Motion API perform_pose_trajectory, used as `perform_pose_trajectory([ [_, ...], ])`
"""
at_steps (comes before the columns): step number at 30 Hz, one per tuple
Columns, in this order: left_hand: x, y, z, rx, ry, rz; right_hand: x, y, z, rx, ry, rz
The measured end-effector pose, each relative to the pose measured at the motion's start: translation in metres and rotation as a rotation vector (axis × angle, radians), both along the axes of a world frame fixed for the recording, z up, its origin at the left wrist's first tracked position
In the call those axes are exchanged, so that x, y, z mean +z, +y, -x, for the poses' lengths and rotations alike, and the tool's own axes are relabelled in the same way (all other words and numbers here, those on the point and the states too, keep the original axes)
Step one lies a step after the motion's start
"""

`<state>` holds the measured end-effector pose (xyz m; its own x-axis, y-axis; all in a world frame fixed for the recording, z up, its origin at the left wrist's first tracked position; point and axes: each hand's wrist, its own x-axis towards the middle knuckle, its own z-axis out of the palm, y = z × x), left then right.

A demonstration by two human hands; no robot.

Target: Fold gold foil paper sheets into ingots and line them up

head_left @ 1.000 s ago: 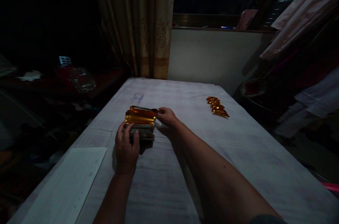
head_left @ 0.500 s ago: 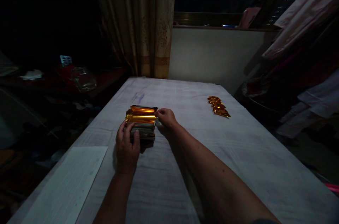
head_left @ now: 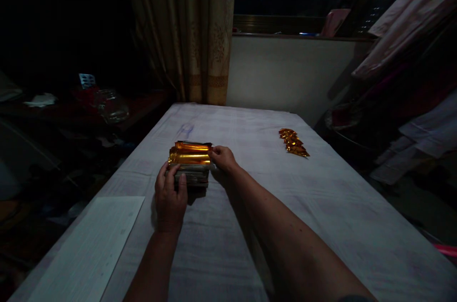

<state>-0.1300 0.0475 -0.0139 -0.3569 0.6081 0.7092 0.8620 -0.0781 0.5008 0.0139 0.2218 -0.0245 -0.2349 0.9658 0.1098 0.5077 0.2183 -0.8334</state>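
We look down on a desk (head_left: pixel 321 207) covered with a pale cloth, in dim light. A stack of gold foil paper (head_left: pixel 189 173) sits on the desk's near-left part, just ahead of us. Our left hand (head_left: pixel 170 199) lies against the near edge of the stack, thumb at its left corner and fingers loosely bent on top; it presses down rather than clasping, and it has kept its place since a second ago. Our right hand (head_left: pixel 223 158) is at the stack's right edge with its fingertips closed on the top gold sheet (head_left: pixel 190 154), which is curled over into a roll across the stack. Compared with the earlier frame, that roll lies a little lower and tighter, and the right hand has edged slightly toward the stack. A small row of folded gold pieces (head_left: pixel 293 142) rests on the cloth well apart to the right, where it was before. A white sheet of paper (head_left: pixel 91 245) lies flat at the near-left corner of the desk. A patterned curtain (head_left: pixel 189 31) hangs behind the far end.
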Motion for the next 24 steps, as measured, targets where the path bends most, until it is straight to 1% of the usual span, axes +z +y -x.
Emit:
perform_pose_trajectory([
  [6, 0.001, 0.000, 0.000, 0.009, -0.010, 0.025, 0.006, -0.007, -0.016, -0.046, 0.007, 0.084],
  [11, 0.003, -0.001, -0.001, 0.005, -0.026, 0.021, 0.008, -0.015, -0.038, -0.089, 0.095, 0.154],
  [14, 0.007, -0.002, -0.003, 0.023, 0.017, 0.004, 0.010, -0.027, -0.060, -0.127, 0.180, 0.169],
  [17, 0.013, -0.004, -0.012, 0.028, 0.080, -0.045, 0.016, -0.049, -0.092, -0.166, 0.274, 0.144],
  [18, 0.016, -0.005, -0.018, 0.007, 0.105, -0.066, 0.018, -0.058, -0.105, -0.173, 0.305, 0.130],
  [20, 0.019, -0.008, -0.031, -0.076, 0.163, -0.098, 0.024, -0.077, -0.129, -0.180, 0.362, 0.124],
  [24, 0.020, -0.015, -0.060, -0.305, 0.247, -0.091, 0.033, -0.113, -0.167, -0.208, 0.442, 0.157],
])
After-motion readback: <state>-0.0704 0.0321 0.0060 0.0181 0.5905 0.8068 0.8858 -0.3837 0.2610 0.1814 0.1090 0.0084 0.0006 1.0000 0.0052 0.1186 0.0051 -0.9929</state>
